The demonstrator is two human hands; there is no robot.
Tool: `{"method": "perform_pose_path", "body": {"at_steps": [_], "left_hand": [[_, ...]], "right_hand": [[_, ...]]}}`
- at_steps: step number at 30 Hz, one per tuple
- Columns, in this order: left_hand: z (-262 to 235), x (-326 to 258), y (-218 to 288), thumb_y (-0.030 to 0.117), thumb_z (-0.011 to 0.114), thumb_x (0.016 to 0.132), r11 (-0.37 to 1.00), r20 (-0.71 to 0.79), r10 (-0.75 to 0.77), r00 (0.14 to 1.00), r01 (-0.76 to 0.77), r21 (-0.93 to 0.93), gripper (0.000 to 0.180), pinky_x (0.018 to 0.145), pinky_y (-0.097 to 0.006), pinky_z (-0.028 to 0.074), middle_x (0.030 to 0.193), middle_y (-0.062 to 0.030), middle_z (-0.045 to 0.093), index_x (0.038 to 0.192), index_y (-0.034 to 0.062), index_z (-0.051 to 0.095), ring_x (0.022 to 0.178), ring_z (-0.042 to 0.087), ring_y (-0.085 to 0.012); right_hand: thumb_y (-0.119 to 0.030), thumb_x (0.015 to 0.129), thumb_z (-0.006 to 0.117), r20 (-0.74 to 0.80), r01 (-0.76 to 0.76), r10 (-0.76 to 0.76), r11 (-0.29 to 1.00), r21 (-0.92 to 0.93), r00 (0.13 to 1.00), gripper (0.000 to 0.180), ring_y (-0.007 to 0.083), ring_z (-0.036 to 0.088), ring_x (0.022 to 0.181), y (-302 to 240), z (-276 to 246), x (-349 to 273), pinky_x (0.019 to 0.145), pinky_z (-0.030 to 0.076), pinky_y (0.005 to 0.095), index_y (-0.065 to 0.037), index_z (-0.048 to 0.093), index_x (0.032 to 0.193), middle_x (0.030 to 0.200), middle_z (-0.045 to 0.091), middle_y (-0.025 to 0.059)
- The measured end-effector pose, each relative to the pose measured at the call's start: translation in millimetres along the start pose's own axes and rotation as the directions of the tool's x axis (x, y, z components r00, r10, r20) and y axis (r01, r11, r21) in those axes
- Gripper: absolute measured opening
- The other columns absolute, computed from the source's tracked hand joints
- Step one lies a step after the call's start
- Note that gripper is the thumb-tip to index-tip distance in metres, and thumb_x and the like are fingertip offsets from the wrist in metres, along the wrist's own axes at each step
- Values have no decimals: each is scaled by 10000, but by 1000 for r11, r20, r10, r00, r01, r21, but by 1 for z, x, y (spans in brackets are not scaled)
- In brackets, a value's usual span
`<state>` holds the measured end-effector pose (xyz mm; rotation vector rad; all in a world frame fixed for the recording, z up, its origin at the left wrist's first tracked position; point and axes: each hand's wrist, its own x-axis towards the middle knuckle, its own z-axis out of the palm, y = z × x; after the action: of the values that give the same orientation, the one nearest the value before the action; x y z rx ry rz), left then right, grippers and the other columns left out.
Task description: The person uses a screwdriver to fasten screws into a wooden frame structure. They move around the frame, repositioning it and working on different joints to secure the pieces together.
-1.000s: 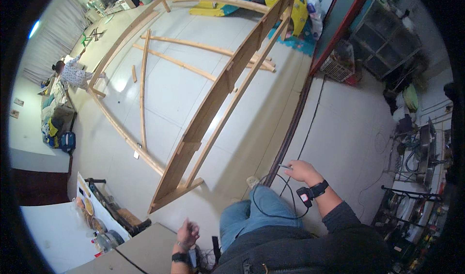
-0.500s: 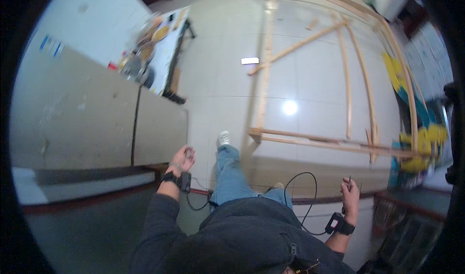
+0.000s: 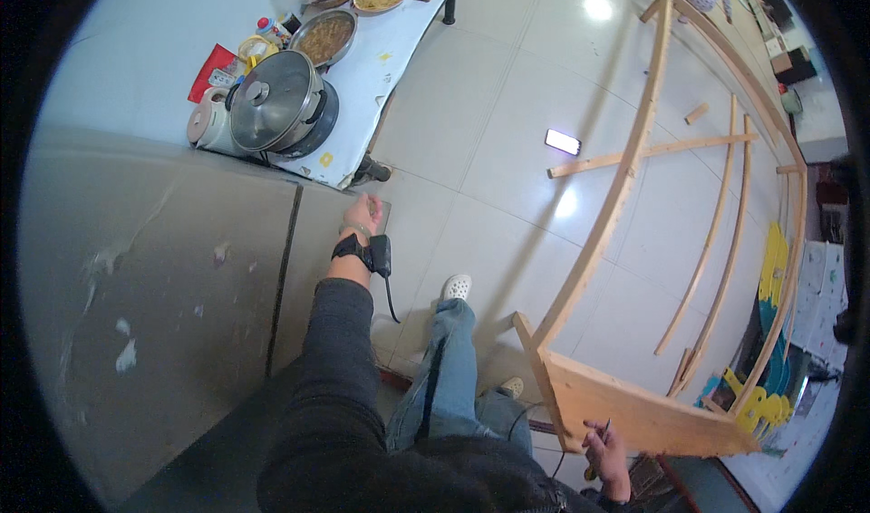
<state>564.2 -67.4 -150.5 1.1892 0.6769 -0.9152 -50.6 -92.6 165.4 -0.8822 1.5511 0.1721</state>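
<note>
1. The right hand (image 3: pixel 605 448) is closed around a thin dark tool, perhaps a pencil or screwdriver; at the picture's rim it is too small to tell which. The hand sits just below the wide plank end of the wooden frame (image 3: pixel 634 413).
2. The left hand (image 3: pixel 361 216) reaches forward with fingers curled, resting on the corner of a grey cabinet top (image 3: pixel 163 268); whether it grips anything cannot be told. A black wrist strap (image 3: pixel 355 248) with a cable hangs from that arm.
3. The wooden frame, built of long curved ribs and cross slats, lies on the pale tiled floor (image 3: pixel 489 105), spreading away from the person's right side.
4. Left of the frame, beyond the cabinet, a white table (image 3: pixel 381 60) carries a lidded steel pot (image 3: pixel 272 101) and dishes of food.
5. A phone (image 3: pixel 563 141) lies on the floor just left of the frame's longest rib.
</note>
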Motion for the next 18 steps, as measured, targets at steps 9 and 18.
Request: {"method": "perform_pose_path", "body": {"at_steps": [9, 18], "left_hand": [[12, 163, 86, 306, 415, 886, 922, -209, 123, 970, -190, -337, 254, 627, -319, 464, 821, -51, 538, 868, 69, 505, 699, 552, -213], [21, 166, 111, 292, 358, 893, 865, -438, 429, 790, -498, -52, 334, 908, -335, 352, 1161, -92, 497, 1088, 44, 470, 1093, 467, -211]], "right_hand": [[-263, 917, 487, -114, -109, 107, 994, -13, 988, 210, 22, 301, 390, -32, 29, 81, 352, 251, 178, -93, 531, 1033, 584, 432, -49], [-152, 890, 503, -131, -241, 242, 970, 27, 961, 184, 70, 411, 445, -53, 54, 97, 400, 330, 201, -28, 513, 1025, 628, 497, 24]]}}
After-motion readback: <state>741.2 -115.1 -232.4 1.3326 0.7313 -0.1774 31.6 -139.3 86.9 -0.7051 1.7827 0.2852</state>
